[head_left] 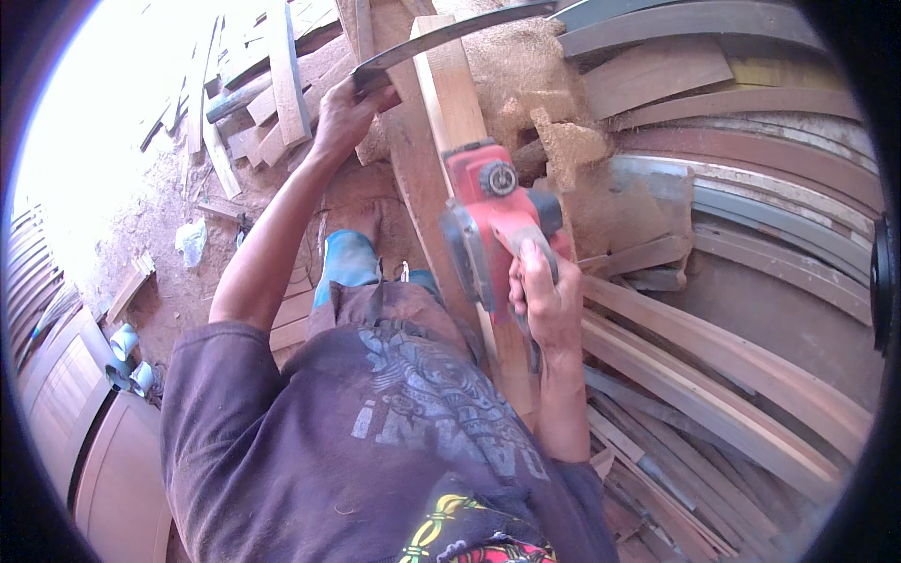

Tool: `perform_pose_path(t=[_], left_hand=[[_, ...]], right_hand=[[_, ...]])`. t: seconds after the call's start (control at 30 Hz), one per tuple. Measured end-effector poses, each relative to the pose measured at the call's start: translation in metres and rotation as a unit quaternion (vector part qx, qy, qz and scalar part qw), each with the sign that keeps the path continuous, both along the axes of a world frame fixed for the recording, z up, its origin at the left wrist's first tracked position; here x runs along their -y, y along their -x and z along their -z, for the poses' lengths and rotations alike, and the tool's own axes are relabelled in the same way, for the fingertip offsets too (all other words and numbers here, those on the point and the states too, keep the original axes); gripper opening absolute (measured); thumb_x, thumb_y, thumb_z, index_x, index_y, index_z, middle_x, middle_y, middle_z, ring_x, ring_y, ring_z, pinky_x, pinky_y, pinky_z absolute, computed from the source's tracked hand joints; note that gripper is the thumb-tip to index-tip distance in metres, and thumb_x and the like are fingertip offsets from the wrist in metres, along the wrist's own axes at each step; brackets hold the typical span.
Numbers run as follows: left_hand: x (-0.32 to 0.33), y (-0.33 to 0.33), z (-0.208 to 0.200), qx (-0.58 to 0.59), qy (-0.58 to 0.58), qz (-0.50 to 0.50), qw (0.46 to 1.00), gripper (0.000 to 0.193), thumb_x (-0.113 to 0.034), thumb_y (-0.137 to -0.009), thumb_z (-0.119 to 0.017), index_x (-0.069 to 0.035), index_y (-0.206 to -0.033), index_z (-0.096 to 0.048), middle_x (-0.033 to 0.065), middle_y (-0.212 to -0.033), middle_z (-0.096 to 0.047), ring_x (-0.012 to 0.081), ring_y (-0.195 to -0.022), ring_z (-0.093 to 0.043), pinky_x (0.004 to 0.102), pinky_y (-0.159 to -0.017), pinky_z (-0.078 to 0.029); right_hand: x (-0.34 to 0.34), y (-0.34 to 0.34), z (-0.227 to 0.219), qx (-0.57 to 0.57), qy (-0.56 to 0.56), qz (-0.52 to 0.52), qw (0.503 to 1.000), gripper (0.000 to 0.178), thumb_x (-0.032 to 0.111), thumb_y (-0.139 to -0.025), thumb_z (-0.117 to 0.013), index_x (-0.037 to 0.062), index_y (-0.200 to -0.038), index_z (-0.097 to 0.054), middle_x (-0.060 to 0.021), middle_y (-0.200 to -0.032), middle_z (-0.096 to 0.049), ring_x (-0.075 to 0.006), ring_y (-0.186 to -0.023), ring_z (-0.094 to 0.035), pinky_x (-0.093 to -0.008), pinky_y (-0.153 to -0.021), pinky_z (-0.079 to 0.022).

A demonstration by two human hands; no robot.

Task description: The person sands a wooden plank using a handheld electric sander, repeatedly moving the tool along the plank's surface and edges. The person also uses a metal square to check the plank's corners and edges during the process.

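My right hand [549, 300] is wrapped round the rear handle of a red and black electric planer [488, 211]. The planer rests on a long, pale wooden beam [446, 84], which runs away from my body. A browner board [418, 159] lies along the beam's left side. Farther off, my left hand [349, 117] is closed on the near end of a long, thin, dark metal straightedge [450, 33]. That strip reaches up and to the right, crossing above the beam's far end. Its exact kind is hard to make out.
Heaps of wood shavings [511, 75] lie right of the beam. Stacked boards [741, 188] and long planks [713, 385] fill the right side. Offcuts [286, 75] litter the ground at the far left. Wooden panels [127, 469] and pale blue pipe fittings [122, 361] are at the near left.
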State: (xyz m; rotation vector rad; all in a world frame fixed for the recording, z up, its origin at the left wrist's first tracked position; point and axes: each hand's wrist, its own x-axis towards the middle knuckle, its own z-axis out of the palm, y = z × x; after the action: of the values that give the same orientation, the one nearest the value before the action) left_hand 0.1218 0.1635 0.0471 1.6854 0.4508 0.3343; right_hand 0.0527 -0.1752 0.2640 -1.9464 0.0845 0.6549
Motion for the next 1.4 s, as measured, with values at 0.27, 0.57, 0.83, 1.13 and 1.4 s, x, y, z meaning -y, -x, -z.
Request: perform_pose_path(t=[0.27, 0.57, 0.83, 1.13, 1.4], left_hand=[[-0.046, 0.084, -0.001, -0.050, 0.025, -0.151, 0.987, 0.029, -0.022, -0.101, -0.081, -0.002, -0.122, -0.076, 0.0063, -0.106, -0.080, 0.0132, -0.095, -0.073, 0.0307, -0.086, -0.058], [-0.070, 0.172, -0.001, -0.096, 0.036, -0.247, 0.964, 0.033, -0.023, -0.101, -0.082, 0.002, -0.122, -0.075, 0.0095, -0.109, -0.080, 0.0133, -0.096, -0.073, 0.0322, -0.087, -0.059], [-0.031, 0.223, 0.011, -0.087, 0.067, -0.258, 0.960, 0.033, -0.024, -0.102, -0.082, 0.000, -0.123, -0.074, 0.0058, -0.110, -0.078, 0.0122, -0.097, -0.071, 0.0309, -0.087, -0.059], [0.032, 0.317, 0.033, -0.047, 0.042, -0.227, 0.972, 0.025, -0.020, -0.103, -0.081, -0.003, -0.121, -0.076, 0.0020, -0.108, -0.078, 0.0107, -0.097, -0.070, 0.0282, -0.087, -0.055], [0.187, 0.367, 0.006, 0.025, 0.008, -0.081, 0.996, 0.017, -0.004, -0.100, -0.077, -0.003, -0.118, -0.078, 0.0042, -0.107, -0.081, 0.0118, -0.094, -0.073, 0.0316, -0.086, -0.059]], right_hand=[[-0.063, -0.066, 0.000, 0.006, -0.039, -0.015, 0.999, 0.047, 0.047, -0.108, -0.061, 0.0065, -0.084, -0.062, 0.0023, -0.067, -0.055, -0.0050, -0.054, -0.049, -0.0238, -0.048, -0.038], [-0.155, -0.156, 0.010, 0.054, -0.083, -0.026, 0.995, 0.052, 0.051, -0.100, -0.068, 0.0013, -0.087, -0.078, 0.0034, -0.063, -0.057, -0.0056, -0.052, -0.054, -0.0259, -0.048, -0.041], [-0.200, -0.200, 0.008, 0.125, -0.182, -0.061, 0.973, 0.046, 0.042, -0.111, -0.057, 0.0069, -0.087, -0.073, 0.0015, -0.063, -0.056, -0.0093, -0.047, -0.051, -0.0278, -0.042, -0.040], [0.049, -0.004, -0.006, 0.084, -0.186, 0.006, 0.979, 0.068, 0.061, -0.112, -0.051, -0.0041, -0.114, -0.073, -0.0004, -0.076, -0.058, -0.0067, -0.058, -0.049, -0.0249, -0.050, -0.037], [0.266, 0.202, 0.004, 0.070, -0.115, 0.188, 0.973, 0.061, 0.057, -0.112, -0.056, -0.0028, -0.111, -0.067, 0.0002, -0.072, -0.053, -0.0080, -0.057, -0.047, -0.0248, -0.052, -0.039]])
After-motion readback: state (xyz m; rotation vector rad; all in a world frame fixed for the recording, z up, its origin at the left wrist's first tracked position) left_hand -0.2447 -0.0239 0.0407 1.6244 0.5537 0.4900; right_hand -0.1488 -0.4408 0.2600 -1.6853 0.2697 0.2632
